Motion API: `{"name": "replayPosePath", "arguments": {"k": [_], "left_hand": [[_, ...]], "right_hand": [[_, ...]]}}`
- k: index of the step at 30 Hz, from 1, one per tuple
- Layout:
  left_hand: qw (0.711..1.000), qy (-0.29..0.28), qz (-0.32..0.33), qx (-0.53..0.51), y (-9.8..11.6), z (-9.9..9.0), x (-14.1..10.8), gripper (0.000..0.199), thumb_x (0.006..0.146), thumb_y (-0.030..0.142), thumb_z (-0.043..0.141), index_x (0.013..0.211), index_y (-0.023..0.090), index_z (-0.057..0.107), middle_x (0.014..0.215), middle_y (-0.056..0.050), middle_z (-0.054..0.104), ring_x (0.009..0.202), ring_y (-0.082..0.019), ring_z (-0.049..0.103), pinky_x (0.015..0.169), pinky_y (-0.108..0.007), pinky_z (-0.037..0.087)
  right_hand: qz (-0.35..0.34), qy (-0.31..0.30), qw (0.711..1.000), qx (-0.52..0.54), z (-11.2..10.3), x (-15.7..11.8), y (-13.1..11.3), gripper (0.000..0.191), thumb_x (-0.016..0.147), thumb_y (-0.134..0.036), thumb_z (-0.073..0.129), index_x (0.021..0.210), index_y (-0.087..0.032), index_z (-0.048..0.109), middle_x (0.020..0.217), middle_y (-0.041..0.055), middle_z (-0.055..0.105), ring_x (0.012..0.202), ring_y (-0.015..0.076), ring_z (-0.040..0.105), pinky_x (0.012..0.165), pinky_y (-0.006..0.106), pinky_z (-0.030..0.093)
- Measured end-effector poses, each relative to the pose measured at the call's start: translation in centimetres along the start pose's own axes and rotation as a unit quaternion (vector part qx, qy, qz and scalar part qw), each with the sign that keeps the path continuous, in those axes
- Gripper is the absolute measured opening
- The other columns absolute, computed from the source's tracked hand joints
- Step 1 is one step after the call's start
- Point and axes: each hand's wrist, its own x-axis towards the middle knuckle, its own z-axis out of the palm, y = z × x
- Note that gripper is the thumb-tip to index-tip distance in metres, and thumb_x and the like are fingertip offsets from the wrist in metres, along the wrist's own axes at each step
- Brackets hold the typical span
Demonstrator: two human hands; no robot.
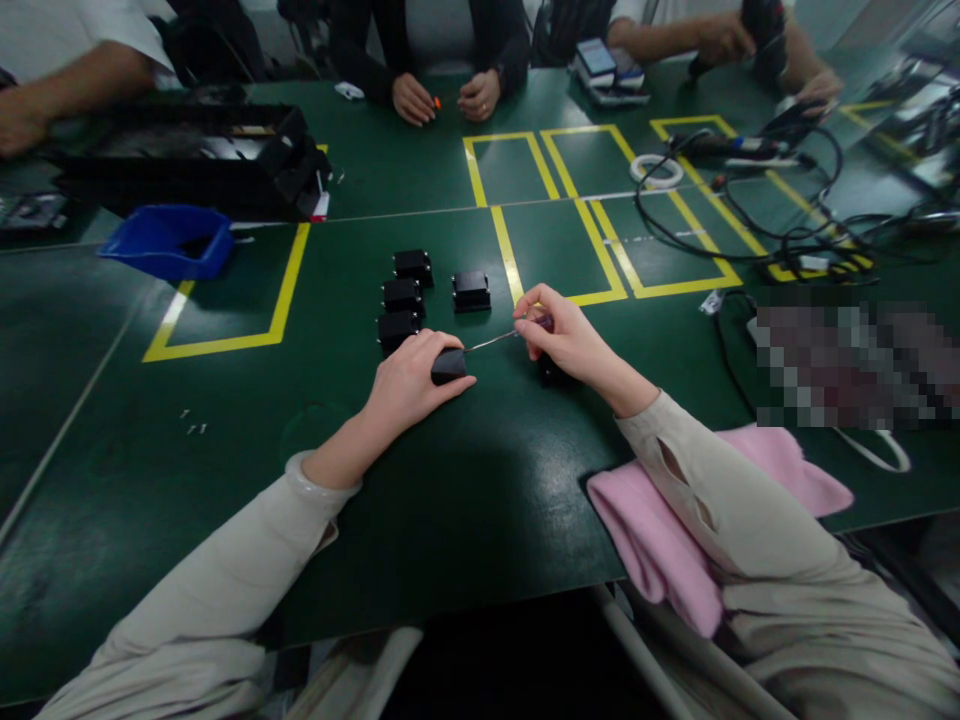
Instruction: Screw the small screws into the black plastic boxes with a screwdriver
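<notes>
My left hand [415,378] grips a small black box-shaped part [449,367] between thumb and fingers, low over the green table. A screwdriver [495,341] is pinched in my right hand [553,333]; its thin metal shaft slants down to the left, with the tip at the right side of the held part. Fingers partly cover its handle. Beyond my left hand stand several similar black parts [403,295] in a column, the nearest partly hidden. Another black part [471,290] stands to their right. Beneath my right hand a dark object [553,373] is mostly hidden.
A blue scoop-like bin [171,243] and a long black housing [195,160] occupy the left. Tiny screws [196,429] lie nearer me. Black cables [787,230] tangle at right, and a pink cloth [667,540] lies under my right forearm. Across the table are a person's hands [446,98].
</notes>
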Motion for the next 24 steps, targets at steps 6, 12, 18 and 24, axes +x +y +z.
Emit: {"name": "replayPosePath", "arguments": {"k": [6, 12, 18, 24], "left_hand": [[1.0, -0.009, -0.01, -0.006, 0.13, -0.14, 0.04, 0.038, 0.094, 0.051, 0.071, 0.118, 0.023, 0.062, 0.119, -0.011, 0.069, 0.112, -0.033, 0.066, 0.096, -0.048, 0.055], [1.0, -0.008, -0.013, -0.011, 0.12, -0.14, 0.02, 0.038, 0.093, 0.05, 0.072, 0.118, 0.023, 0.062, 0.12, -0.01, 0.07, 0.113, -0.033, 0.066, 0.096, -0.048, 0.055], [1.0, -0.003, -0.007, -0.01, -0.01, 0.01, 0.01, 0.04, 0.094, 0.05, 0.072, 0.12, 0.022, 0.062, 0.12, -0.011, 0.07, 0.112, -0.033, 0.066, 0.096, -0.048, 0.055], [1.0, -0.007, -0.01, -0.007, 0.05, -0.06, -0.01, 0.039, 0.094, 0.05, 0.072, 0.12, 0.023, 0.061, 0.121, -0.011, 0.069, 0.113, -0.033, 0.066, 0.097, -0.048, 0.055]], "right_hand": [[0.002, -0.001, 1.0, 0.012, 0.13, -0.01, 0.09, 0.01, 0.1, -0.024, 0.06, 0.097, -0.023, 0.051, 0.055, -0.011, 0.05, 0.045, 0.0089, 0.053, 0.049, 0.023, 0.037], [-0.002, 0.003, 1.0, 0.0, 0.06, 0.0, 0.04, 0.011, 0.098, -0.023, 0.063, 0.098, -0.022, 0.052, 0.058, -0.0106, 0.053, 0.047, 0.0086, 0.054, 0.051, 0.023, 0.039], [-0.008, 0.005, 1.0, -0.002, 0.2, 0.04, 0.19, 0.011, 0.102, -0.027, 0.059, 0.096, -0.023, 0.051, 0.054, -0.011, 0.05, 0.046, 0.0094, 0.052, 0.05, 0.024, 0.038], [-0.014, 0.003, 1.0, -0.013, 0.11, 0.04, 0.15, 0.01, 0.1, -0.022, 0.059, 0.096, -0.023, 0.051, 0.057, -0.0106, 0.05, 0.048, 0.0093, 0.054, 0.052, 0.024, 0.038]]}}
